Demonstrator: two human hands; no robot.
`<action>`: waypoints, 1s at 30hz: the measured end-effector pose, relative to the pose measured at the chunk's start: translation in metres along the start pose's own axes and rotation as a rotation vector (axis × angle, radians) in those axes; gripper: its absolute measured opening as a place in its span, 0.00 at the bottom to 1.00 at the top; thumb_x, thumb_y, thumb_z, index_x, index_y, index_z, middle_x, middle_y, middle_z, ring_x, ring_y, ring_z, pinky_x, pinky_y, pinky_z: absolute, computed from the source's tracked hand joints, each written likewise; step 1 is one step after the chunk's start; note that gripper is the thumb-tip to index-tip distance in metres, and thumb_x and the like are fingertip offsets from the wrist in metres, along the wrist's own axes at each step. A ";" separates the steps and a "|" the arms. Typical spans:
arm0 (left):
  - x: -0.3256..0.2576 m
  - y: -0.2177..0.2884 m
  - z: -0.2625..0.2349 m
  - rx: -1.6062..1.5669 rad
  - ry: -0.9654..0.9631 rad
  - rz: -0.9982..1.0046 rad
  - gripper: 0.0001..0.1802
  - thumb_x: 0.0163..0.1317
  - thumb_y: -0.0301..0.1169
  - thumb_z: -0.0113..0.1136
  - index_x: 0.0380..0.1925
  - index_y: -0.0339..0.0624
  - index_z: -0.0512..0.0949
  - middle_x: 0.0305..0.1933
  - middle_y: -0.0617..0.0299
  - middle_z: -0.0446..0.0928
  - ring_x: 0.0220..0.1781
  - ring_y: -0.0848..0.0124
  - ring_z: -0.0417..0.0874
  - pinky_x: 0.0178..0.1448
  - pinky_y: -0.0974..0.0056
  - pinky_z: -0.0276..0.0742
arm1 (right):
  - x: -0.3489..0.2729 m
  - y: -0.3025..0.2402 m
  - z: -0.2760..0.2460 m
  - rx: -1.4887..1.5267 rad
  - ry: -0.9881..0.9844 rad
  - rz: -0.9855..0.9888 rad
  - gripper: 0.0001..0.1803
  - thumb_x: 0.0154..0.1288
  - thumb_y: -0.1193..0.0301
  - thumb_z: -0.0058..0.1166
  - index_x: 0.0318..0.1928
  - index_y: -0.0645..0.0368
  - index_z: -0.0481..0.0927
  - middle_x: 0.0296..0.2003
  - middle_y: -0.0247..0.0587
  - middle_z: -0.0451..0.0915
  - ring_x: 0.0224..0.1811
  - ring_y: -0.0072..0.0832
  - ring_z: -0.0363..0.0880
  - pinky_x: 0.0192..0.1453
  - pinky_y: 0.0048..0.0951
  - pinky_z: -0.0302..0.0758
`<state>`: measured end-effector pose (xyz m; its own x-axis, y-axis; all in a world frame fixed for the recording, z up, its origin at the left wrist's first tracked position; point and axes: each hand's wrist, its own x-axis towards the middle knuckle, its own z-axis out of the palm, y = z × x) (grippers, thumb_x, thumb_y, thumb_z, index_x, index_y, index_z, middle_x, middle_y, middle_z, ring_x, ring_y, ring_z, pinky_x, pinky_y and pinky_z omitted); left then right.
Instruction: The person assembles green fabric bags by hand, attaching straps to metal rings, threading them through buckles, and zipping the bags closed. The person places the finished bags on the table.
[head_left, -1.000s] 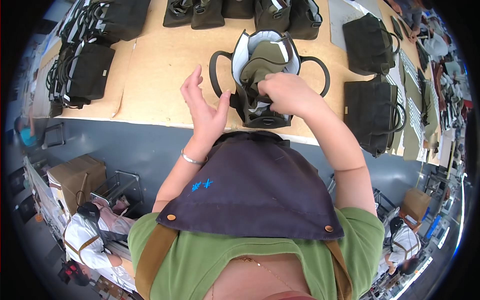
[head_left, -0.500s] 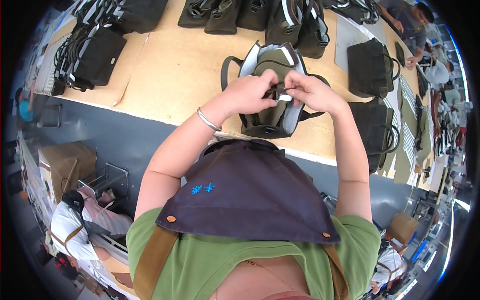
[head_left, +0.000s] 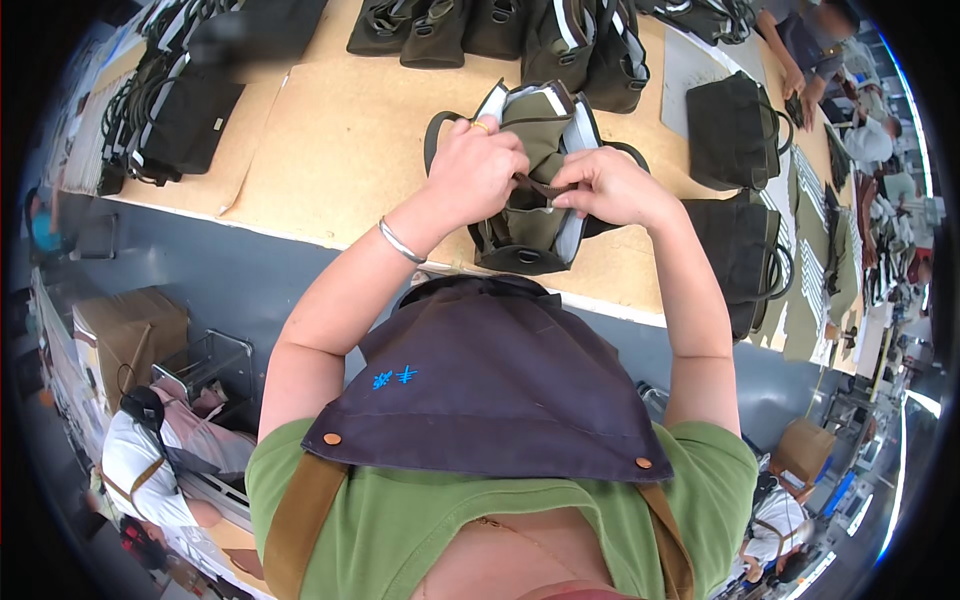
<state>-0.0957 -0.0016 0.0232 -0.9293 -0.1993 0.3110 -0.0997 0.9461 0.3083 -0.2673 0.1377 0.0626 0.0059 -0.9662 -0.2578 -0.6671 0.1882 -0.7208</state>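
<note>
A dark olive handbag (head_left: 522, 258) stands open at the table's near edge, its pale grey lining and olive inner panels showing. Over its left side my left hand (head_left: 472, 168) is closed, fingers curled inward; what they hold is hidden. My right hand (head_left: 612, 186), at the bag's right side, pinches a dark brown strip (head_left: 540, 188) between thumb and fingers. That strip crosses the mouth of the bag toward my left fingertips. One dark handle (head_left: 433, 145) arches out on the left, behind my left hand.
More dark handbags stand at the back (head_left: 495, 30), at the left (head_left: 190, 125) and at the right (head_left: 730, 130). Olive pieces with white stripes (head_left: 800, 255) lie at the table's right end. A co-worker (head_left: 800, 60) is at the far right, and a cardboard box (head_left: 135, 320) stands behind on the left.
My left hand has moved left and up from the middle of the bag, away from my right hand. The brown strip is now spread between them, and the white tag is no longer visible.
</note>
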 end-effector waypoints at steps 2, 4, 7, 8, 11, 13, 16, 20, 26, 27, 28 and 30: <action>0.008 -0.003 -0.002 0.060 0.118 0.021 0.07 0.43 0.28 0.65 0.27 0.49 0.81 0.32 0.68 0.80 0.42 0.66 0.76 0.47 0.59 0.67 | 0.000 -0.002 -0.001 0.042 -0.045 0.012 0.06 0.59 0.77 0.63 0.37 0.64 0.81 0.25 0.35 0.76 0.22 0.21 0.79 0.28 0.25 0.73; 0.008 0.004 -0.006 0.077 0.285 0.003 0.10 0.42 0.27 0.64 0.29 0.49 0.81 0.34 0.69 0.81 0.42 0.67 0.77 0.48 0.60 0.64 | 0.000 -0.003 -0.001 0.049 -0.055 0.064 0.06 0.59 0.77 0.63 0.35 0.65 0.80 0.25 0.35 0.76 0.22 0.21 0.79 0.28 0.25 0.73; 0.008 0.005 -0.006 -0.097 0.289 0.043 0.12 0.43 0.25 0.62 0.31 0.49 0.80 0.34 0.69 0.81 0.43 0.68 0.78 0.50 0.61 0.61 | -0.001 -0.001 -0.003 0.118 -0.029 0.128 0.08 0.58 0.76 0.62 0.38 0.64 0.81 0.29 0.40 0.79 0.26 0.26 0.81 0.32 0.29 0.76; 0.009 0.006 -0.007 -0.190 0.247 0.066 0.13 0.43 0.25 0.61 0.32 0.49 0.80 0.34 0.69 0.81 0.44 0.69 0.78 0.51 0.61 0.60 | -0.002 0.001 -0.003 0.146 -0.026 0.152 0.10 0.57 0.75 0.63 0.40 0.63 0.81 0.31 0.42 0.80 0.27 0.29 0.83 0.34 0.31 0.77; 0.012 -0.005 -0.025 -0.472 -0.439 -0.011 0.05 0.51 0.27 0.60 0.30 0.47 0.81 0.35 0.66 0.82 0.43 0.70 0.79 0.54 0.60 0.59 | -0.002 0.010 -0.002 0.042 0.031 0.097 0.09 0.57 0.74 0.62 0.39 0.62 0.82 0.31 0.43 0.80 0.29 0.31 0.83 0.35 0.33 0.77; 0.015 -0.009 -0.027 -0.576 -0.660 -0.092 0.04 0.56 0.32 0.62 0.29 0.48 0.84 0.32 0.65 0.81 0.36 0.70 0.80 0.54 0.59 0.60 | -0.002 0.017 0.000 -0.027 0.067 0.060 0.09 0.57 0.73 0.62 0.39 0.62 0.82 0.32 0.44 0.80 0.29 0.33 0.82 0.35 0.34 0.77; 0.003 -0.009 -0.005 -0.101 -0.080 0.080 0.04 0.56 0.34 0.63 0.29 0.50 0.85 0.26 0.67 0.76 0.31 0.71 0.77 0.53 0.59 0.61 | -0.003 0.012 -0.001 -0.131 0.077 0.029 0.10 0.56 0.72 0.62 0.38 0.62 0.82 0.32 0.44 0.80 0.31 0.35 0.82 0.37 0.35 0.77; 0.002 0.009 0.012 0.207 0.341 0.141 0.07 0.53 0.31 0.63 0.32 0.59 0.84 0.28 0.72 0.70 0.31 0.72 0.75 0.53 0.57 0.61 | -0.001 -0.002 0.005 -0.045 0.067 0.034 0.10 0.54 0.73 0.64 0.36 0.63 0.80 0.27 0.39 0.76 0.27 0.26 0.75 0.33 0.29 0.73; -0.041 0.080 0.013 -0.342 0.039 0.061 0.18 0.47 0.32 0.70 0.40 0.48 0.77 0.38 0.61 0.73 0.43 0.61 0.76 0.45 0.60 0.70 | 0.005 0.011 0.011 -0.139 0.103 0.074 0.06 0.63 0.73 0.55 0.36 0.63 0.77 0.27 0.42 0.80 0.28 0.29 0.82 0.34 0.32 0.74; -0.046 0.085 0.024 -0.312 0.024 0.022 0.17 0.49 0.34 0.69 0.39 0.47 0.77 0.37 0.61 0.76 0.41 0.60 0.78 0.42 0.60 0.73 | 0.006 0.003 0.012 -0.035 0.064 0.155 0.05 0.64 0.73 0.55 0.37 0.63 0.77 0.27 0.42 0.80 0.28 0.28 0.82 0.34 0.32 0.74; -0.049 0.085 0.033 -0.286 -0.040 0.013 0.16 0.50 0.34 0.69 0.39 0.47 0.77 0.35 0.62 0.77 0.40 0.61 0.79 0.42 0.61 0.73 | 0.007 -0.002 0.012 0.066 0.030 0.235 0.06 0.66 0.73 0.54 0.39 0.63 0.77 0.27 0.42 0.80 0.28 0.28 0.83 0.34 0.31 0.75; -0.054 0.083 0.047 -0.232 -0.164 -0.013 0.15 0.51 0.35 0.68 0.38 0.47 0.78 0.32 0.63 0.77 0.37 0.63 0.80 0.43 0.61 0.73 | 0.010 -0.003 0.012 0.090 -0.021 0.238 0.06 0.69 0.73 0.51 0.41 0.63 0.76 0.28 0.42 0.80 0.28 0.27 0.84 0.34 0.30 0.75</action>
<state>-0.0707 0.0995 -0.0097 -0.9756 -0.1486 0.1618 -0.0452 0.8565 0.5142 -0.2564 0.1293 0.0539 -0.1274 -0.8890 -0.4397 -0.5827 0.4259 -0.6922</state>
